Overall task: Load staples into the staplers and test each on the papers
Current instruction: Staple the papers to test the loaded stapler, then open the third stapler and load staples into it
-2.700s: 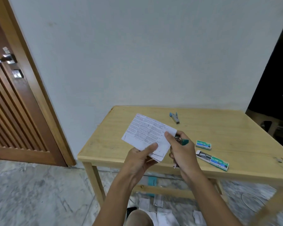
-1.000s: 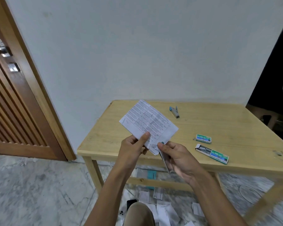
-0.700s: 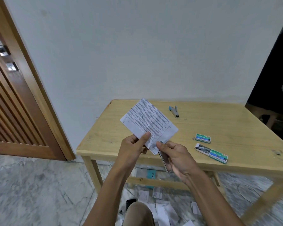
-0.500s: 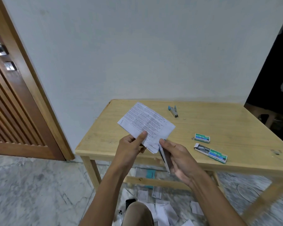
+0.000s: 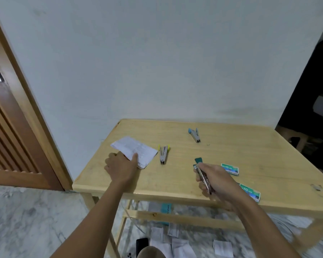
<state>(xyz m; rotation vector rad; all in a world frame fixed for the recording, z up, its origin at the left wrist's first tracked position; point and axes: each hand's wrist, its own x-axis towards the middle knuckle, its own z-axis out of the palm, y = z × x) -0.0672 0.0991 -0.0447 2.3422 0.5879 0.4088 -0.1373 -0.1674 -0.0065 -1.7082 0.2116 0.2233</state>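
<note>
My left hand point(image 5: 122, 168) presses a stack of printed white papers point(image 5: 136, 150) flat on the wooden table point(image 5: 231, 157), thumb on top of the near corner. My right hand point(image 5: 215, 180) is closed around a green-tailed stapler point(image 5: 201, 174), held just above the table with its metal body pointing towards me. A yellow-tailed grey stapler point(image 5: 163, 154) lies right of the papers. A blue-tailed grey stapler point(image 5: 194, 135) lies farther back.
Two green staple boxes lie on the right: one box point(image 5: 230, 169) beyond my right hand, one box point(image 5: 250, 192) near the front edge, partly behind my wrist. Loose paper slips point(image 5: 175, 237) and a dark phone point(image 5: 142, 244) lie on the marble floor under the table. A wooden door point(image 5: 6, 138) stands left.
The papers have gone from mid-air down onto the table's left part under my left hand. My right hand has moved right with the green stapler, away from the papers. The yellow stapler is now in view.
</note>
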